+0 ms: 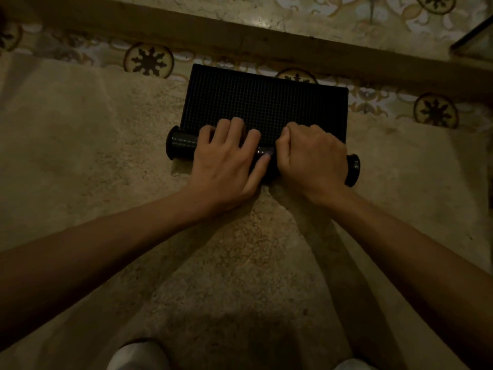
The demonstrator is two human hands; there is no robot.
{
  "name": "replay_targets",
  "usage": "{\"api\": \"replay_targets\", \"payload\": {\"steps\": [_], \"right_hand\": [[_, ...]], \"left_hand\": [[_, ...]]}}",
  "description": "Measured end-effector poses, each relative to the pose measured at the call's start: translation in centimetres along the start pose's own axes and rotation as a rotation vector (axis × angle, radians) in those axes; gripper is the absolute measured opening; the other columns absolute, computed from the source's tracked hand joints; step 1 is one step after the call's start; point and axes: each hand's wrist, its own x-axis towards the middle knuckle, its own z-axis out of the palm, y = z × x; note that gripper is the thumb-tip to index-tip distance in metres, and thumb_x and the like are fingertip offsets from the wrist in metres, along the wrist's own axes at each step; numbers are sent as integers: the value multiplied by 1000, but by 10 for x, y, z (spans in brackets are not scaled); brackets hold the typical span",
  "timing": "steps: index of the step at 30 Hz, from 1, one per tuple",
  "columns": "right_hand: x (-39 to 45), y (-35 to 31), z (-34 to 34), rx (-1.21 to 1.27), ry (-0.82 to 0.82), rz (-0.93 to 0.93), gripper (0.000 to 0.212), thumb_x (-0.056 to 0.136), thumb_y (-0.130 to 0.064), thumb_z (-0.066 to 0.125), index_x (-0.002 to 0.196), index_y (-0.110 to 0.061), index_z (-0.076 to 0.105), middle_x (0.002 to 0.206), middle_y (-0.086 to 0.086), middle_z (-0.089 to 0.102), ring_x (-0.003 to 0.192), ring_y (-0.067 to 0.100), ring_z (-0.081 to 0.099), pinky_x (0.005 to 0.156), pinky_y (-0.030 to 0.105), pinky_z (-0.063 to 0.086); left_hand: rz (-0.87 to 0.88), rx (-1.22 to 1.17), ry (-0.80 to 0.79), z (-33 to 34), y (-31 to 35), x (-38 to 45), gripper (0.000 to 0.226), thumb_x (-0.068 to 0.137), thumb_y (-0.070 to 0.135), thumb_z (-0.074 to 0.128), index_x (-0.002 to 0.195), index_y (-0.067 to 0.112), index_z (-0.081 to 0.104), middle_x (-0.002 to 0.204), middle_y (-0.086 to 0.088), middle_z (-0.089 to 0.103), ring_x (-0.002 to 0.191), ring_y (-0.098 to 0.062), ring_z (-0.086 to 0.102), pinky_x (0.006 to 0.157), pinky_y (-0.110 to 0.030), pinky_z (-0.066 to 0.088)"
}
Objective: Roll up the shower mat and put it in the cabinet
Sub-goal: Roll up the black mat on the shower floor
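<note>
A black shower mat (266, 102) with a fine grid texture lies on the floor ahead of me. Its near part is wound into a tight roll whose two ends stick out past my hands; the far part still lies flat. My left hand (226, 158) presses on the left half of the roll, fingers spread over its top. My right hand (310, 158) grips the right half, fingers curled over it. The two hands nearly touch at the middle of the roll. No cabinet is in view.
The mat rests on a beige shaggy rug (80, 156). Beyond it runs patterned floor tile (149, 60) and a long brown wooden strip (240, 36) across the top. A dark metal-framed corner (474, 41) shows at the upper right. My knees in light trousers (138, 356) sit at the bottom.
</note>
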Motion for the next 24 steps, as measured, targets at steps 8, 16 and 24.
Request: {"api": "replay_targets", "payload": {"steps": [8, 16, 24], "right_hand": [[-7, 1, -1, -97, 70, 70, 34, 105, -31, 35, 100, -6, 58, 99, 16, 58, 84, 32, 52, 63, 42, 41], [25, 13, 6, -83, 78, 45, 32, 102, -31, 35, 75, -16, 46, 67, 2, 48, 64, 21, 46, 50, 29, 19], [11, 12, 13, -143, 134, 6, 38, 107, -35, 32, 100, -11, 61, 94, 13, 62, 83, 31, 54, 71, 43, 38]], "left_hand": [[76, 13, -9, 4, -13, 40, 44, 100, 45, 33, 88, 10, 56, 84, -10, 60, 76, -27, 56, 52, -31, 24], [-45, -18, 39, 5, -9, 50, 43, 100, 48, 32, 99, 9, 52, 97, -15, 55, 86, -30, 49, 61, -35, 30], [82, -1, 54, 12, -22, 58, 43, 99, 46, 35, 95, 7, 53, 91, -14, 57, 80, -31, 52, 61, -38, 34]]}}
